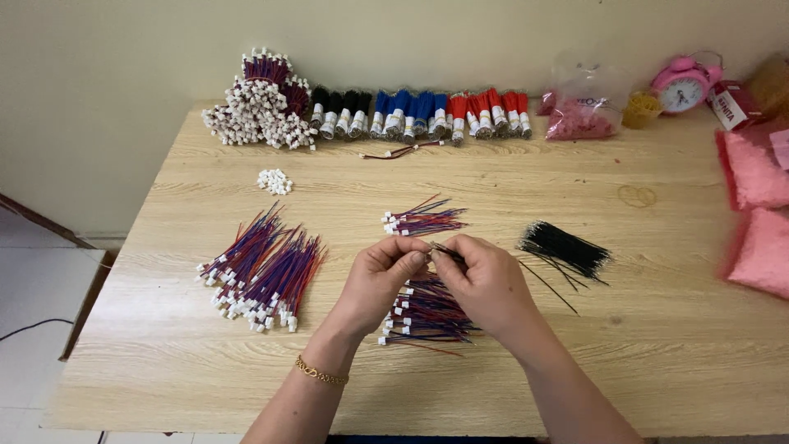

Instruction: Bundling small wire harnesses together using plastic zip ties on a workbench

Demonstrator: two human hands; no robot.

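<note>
My left hand (380,279) and my right hand (486,284) meet at the fingertips over the middle of the wooden table (657,329). Together they pinch a thin wire piece (444,250) with a dark end. Under the hands lies a loose pile of red-and-blue wires with white connectors (423,314). A smaller bunch of the same wires (421,220) lies just beyond the hands. Black wires (565,248) are fanned out to the right of my right hand. A gold bracelet (320,374) is on my left wrist.
A big spread of connector wires (261,271) lies at left, with a few loose white connectors (274,181) behind it. Bundles of white-tipped, black, blue and red wires (394,115) line the back edge. Pink bags (760,214), a clear bag (579,107) and a pink alarm clock (680,85) sit at right.
</note>
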